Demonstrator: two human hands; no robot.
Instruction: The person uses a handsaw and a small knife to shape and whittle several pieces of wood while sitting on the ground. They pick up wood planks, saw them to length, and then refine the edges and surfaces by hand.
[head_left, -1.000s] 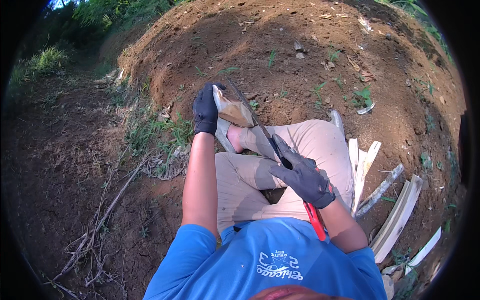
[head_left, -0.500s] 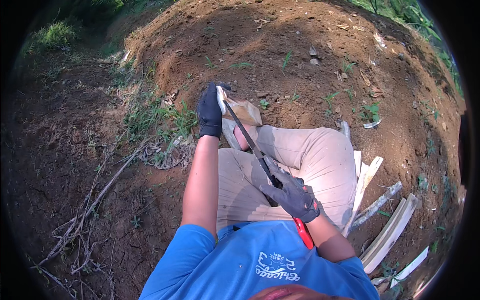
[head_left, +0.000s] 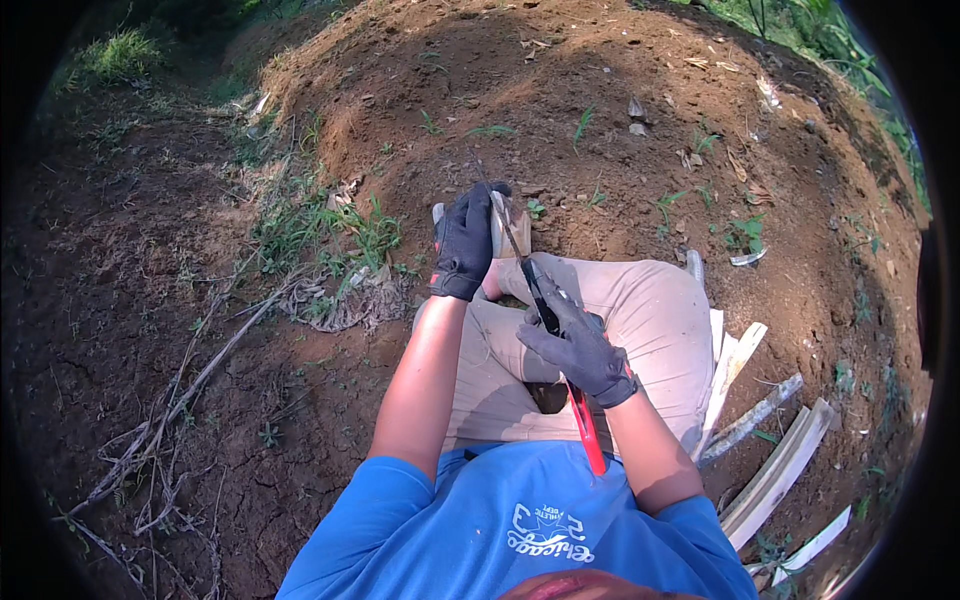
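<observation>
My right hand (head_left: 580, 345), in a dark glove, is wrapped round a hand saw with a red and black handle (head_left: 586, 425). Its narrow dark blade slants up and left, passing close beside my left hand (head_left: 463, 242). That hand, gloved too, is closed round a pale piece of wood (head_left: 499, 222), mostly covered by the fingers. Blade and wood overlap in view; whether they touch I cannot tell. A tan wooden block (head_left: 523, 236) shows just right of the pale piece, near my foot.
My bent legs (head_left: 650, 300) in beige trousers lie under the saw. Several split pale wood strips (head_left: 780, 470) and a thin branch (head_left: 750, 418) lie at my right. Dry twigs (head_left: 200, 390) spread at the left, beside grass (head_left: 370, 235). A brown soil mound (head_left: 560, 80) rises ahead.
My left hand has shifted right with the wood, turning it. The saw has moved forward and swung more upright, its tip now beyond my left hand.
</observation>
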